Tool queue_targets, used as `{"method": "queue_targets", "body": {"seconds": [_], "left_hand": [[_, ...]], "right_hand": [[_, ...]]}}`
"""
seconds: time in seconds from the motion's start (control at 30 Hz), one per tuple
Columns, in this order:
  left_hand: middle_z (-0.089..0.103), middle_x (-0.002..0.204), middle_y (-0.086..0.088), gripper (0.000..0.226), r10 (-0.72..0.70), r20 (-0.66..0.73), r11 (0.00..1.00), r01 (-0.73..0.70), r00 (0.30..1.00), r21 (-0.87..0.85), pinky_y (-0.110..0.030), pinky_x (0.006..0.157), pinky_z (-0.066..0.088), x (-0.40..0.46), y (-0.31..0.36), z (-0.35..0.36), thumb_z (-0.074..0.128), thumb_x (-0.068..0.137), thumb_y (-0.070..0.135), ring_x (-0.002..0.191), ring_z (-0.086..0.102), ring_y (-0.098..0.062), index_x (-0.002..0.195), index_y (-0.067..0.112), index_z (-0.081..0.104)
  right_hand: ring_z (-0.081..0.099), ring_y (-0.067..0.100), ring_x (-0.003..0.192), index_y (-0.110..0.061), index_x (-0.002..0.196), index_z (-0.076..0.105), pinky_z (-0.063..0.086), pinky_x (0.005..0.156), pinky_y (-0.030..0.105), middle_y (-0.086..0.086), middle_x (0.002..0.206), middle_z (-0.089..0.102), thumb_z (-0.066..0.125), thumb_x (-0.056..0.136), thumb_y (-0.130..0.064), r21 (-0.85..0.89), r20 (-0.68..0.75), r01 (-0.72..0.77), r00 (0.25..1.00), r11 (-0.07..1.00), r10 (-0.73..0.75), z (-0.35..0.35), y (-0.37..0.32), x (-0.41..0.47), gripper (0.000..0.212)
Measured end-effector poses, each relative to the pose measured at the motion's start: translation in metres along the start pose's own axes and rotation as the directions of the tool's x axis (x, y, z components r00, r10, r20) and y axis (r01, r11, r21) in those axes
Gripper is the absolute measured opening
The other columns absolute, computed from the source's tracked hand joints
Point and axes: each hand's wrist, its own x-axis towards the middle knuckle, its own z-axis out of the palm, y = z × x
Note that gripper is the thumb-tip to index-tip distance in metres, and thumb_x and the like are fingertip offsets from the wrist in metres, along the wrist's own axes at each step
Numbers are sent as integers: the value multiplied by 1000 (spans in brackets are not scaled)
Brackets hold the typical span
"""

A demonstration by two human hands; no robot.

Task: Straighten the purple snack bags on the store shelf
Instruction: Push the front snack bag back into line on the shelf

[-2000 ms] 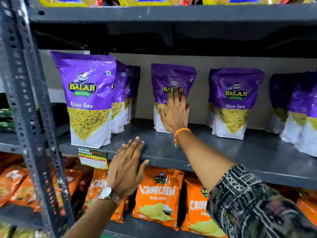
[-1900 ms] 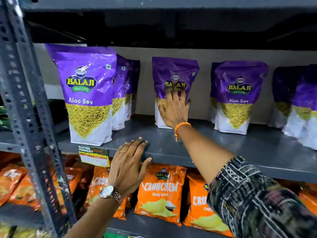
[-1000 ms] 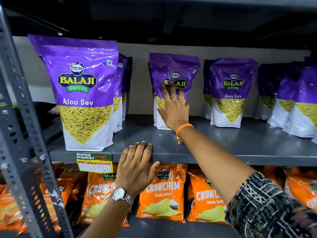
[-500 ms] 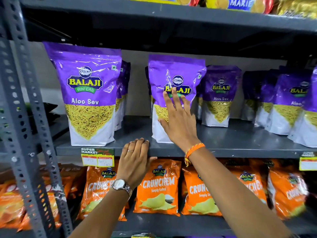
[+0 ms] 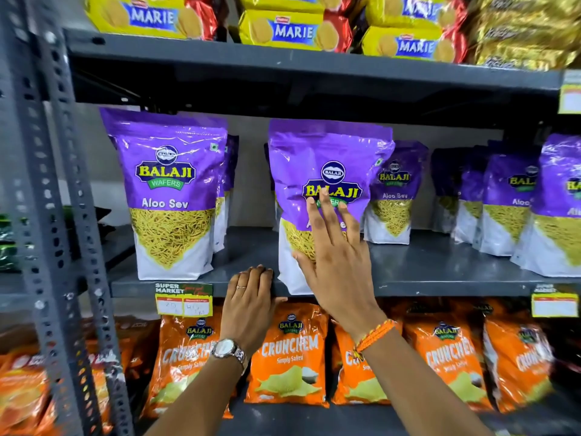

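Note:
The purple Aloo Sev snack bags stand upright on the grey middle shelf [image 5: 440, 269]. One purple bag [image 5: 169, 171] stands at the front left with more behind it. The middle purple bag [image 5: 327, 152] stands at the shelf's front edge, its base slightly over the lip. My right hand [image 5: 336, 262] lies flat against its front, fingers apart. Another purple bag [image 5: 394, 190] sits further back, and several more [image 5: 503, 199] line the right side. My left hand [image 5: 248, 306] grips the shelf's front edge, fingers on top and thumb below.
Orange Crunchem bags [image 5: 289, 357] fill the shelf below. Yellow Marie biscuit packs [image 5: 283, 26] sit on the shelf above. A perforated grey upright [image 5: 63, 215] stands at the left. A price label [image 5: 184, 298] hangs on the shelf lip beside my left hand.
The middle purple bag has come from the back of the shelf to its front edge under my right hand. My left hand settled onto the shelf edge. The view pulled back and tilted up.

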Motion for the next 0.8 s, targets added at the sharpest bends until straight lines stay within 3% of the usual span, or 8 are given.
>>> {"method": "queue_targets", "body": {"seconds": [0.17,0.3,0.4,0.57,0.8], "left_hand": [[66,123,-14,48,-8,40,1000,7,999,15,-43,106,31,0,1,-3,43,93,41,111,64,-34,123,8,62],[65,124,-13,67,-48,112,999,48,992,-1,-44,106,34,0,4,-10,15,104,54,111,63,-34,123,9,62],[64,125,-13,61,-52,104,998,54,993,-19,-46,105,41,0,5,-11,26,101,53,112,62,-34,124,9,61],[64,127,-13,63,-40,83,999,40,996,3,-46,105,40,0,3,-8,25,103,55,114,60,-33,126,8,60],[64,125,-15,55,-18,23,999,18,1000,37,-47,103,43,-1,3,-3,38,99,50,112,61,-34,126,7,60]], "right_hand": [[22,31,152,-28,163,15,50,104,53,1,173,12,61,95,-52,14,27,-6,1000,1000,6,4,3,8,85],[22,30,153,-30,160,23,50,100,56,2,170,22,63,93,-53,-37,76,-23,997,999,26,13,8,20,81],[25,32,151,-29,159,27,53,94,58,3,168,27,64,92,-55,-75,110,-15,994,997,24,21,10,27,81],[28,33,150,-27,158,31,57,85,56,3,169,26,64,92,-56,-110,128,-21,991,994,35,32,12,35,79],[28,34,151,-27,159,30,57,85,55,4,170,24,62,93,-57,-122,140,-16,990,992,33,38,15,40,79]]}}
